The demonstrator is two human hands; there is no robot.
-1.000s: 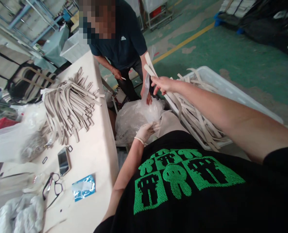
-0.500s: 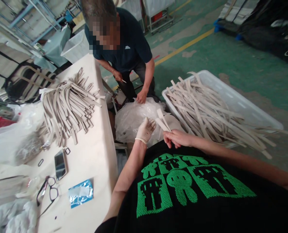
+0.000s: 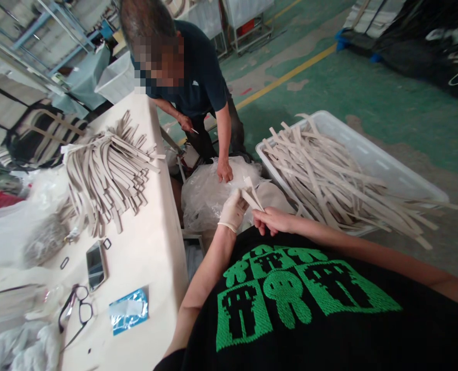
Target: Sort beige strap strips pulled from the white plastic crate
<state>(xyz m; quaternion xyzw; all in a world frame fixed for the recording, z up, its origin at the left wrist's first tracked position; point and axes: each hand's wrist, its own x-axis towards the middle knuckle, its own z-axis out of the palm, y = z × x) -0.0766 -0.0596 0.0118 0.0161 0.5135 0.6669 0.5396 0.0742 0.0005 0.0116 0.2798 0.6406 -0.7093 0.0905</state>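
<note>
A pale beige webbing strap [image 3: 255,198], doubled so that two ends show, is pinched in the bare fingers of my right hand [image 3: 274,220]. My left hand [image 3: 232,211], in a whitish glove, has its thumb and fingers closed at the strap's upper part. Behind my hands sits a heap of clear plastic bags [image 3: 201,190]. A co-worker's hand [image 3: 224,169] presses on that plastic, and their other hand [image 3: 185,122] holds a small thin light-coloured object. Many similar straps [image 3: 314,165] lie in a white plastic bin to my right.
The white bin [image 3: 399,165] stands on the green floor. On the table [image 3: 155,257] at left lie a bundle of straps [image 3: 101,170], a phone [image 3: 96,265], eyeglasses [image 3: 82,304], a blue packet [image 3: 129,312] and small dark buckles [image 3: 107,243]. The co-worker [image 3: 198,67] leans in from across.
My left hand has gone from open beside the strap to closed on its upper part. The co-worker has leaned further forward, with one hand reaching lower onto the plastic.
</note>
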